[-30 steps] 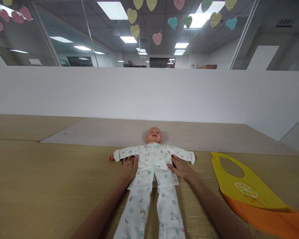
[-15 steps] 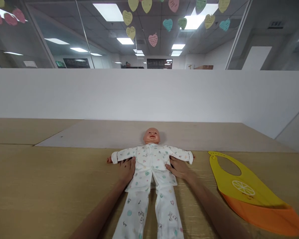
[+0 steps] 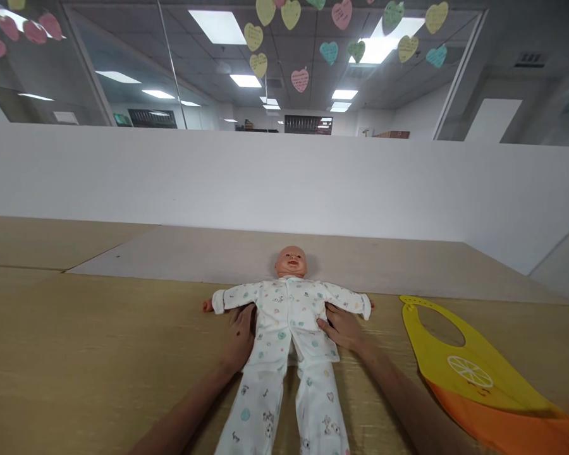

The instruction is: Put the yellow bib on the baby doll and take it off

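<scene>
A baby doll [image 3: 290, 311] in white printed pyjamas lies on its back on the wooden table [image 3: 90, 354], head away from me and arms spread. My left hand [image 3: 241, 332] rests against the doll's left side under its arm, fingers curled onto the torso. On the other side my right hand [image 3: 342, 328] presses against the torso, thumb on the pyjama top. Both hands grip the doll's body at the waist. A yellow and orange silicone bib [image 3: 474, 373] lies flat to the right, apart from the hands.
A white partition wall [image 3: 284, 183] runs along the far edge of the table. Above it, glass panels carry paper hearts [image 3: 299, 80]. A paler board [image 3: 208, 256] lies on the table behind the doll's head.
Only the view has shifted slightly. Both hands stay at the doll's sides and the doll has not visibly moved.
</scene>
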Demonstrator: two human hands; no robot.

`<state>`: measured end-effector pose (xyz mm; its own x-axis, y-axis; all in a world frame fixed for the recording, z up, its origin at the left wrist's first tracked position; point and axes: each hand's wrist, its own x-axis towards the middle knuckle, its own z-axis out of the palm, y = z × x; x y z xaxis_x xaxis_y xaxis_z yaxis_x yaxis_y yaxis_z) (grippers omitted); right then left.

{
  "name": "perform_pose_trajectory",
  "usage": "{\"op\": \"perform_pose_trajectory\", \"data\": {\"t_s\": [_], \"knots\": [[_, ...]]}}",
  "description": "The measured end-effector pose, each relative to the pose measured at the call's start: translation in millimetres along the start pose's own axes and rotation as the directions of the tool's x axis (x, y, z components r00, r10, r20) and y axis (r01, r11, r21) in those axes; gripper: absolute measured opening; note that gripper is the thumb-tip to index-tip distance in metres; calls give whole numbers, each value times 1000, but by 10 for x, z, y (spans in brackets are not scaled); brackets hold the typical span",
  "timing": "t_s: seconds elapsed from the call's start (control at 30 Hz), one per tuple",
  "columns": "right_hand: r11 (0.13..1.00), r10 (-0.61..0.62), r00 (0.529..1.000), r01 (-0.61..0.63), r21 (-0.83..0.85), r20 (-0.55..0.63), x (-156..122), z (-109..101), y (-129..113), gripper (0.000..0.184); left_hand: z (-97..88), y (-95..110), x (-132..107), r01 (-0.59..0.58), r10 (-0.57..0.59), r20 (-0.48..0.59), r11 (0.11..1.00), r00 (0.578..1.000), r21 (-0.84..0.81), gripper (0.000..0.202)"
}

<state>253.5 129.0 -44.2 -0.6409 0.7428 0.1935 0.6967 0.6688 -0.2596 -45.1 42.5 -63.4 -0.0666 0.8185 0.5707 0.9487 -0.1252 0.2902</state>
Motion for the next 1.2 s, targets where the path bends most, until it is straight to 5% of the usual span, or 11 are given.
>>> {"op": "perform_pose_trajectory", "data": {"t_s": [0.2,0.43,1.2], "knots": [[1000,8,1000,-8,2,15,5,-5,-7,61,-213,121,-239,-161,163,41,986,986,-44,62],[1000,25,1000,-25,10,17,-1,-31,-22,62,-394,401,-273,-313,313,9,950,950,21,53],[998,46,997,-48,-38,-55,-33,-24,-79,58,-273,328,-296,-110,135,132,977,982,-185,58]]}}
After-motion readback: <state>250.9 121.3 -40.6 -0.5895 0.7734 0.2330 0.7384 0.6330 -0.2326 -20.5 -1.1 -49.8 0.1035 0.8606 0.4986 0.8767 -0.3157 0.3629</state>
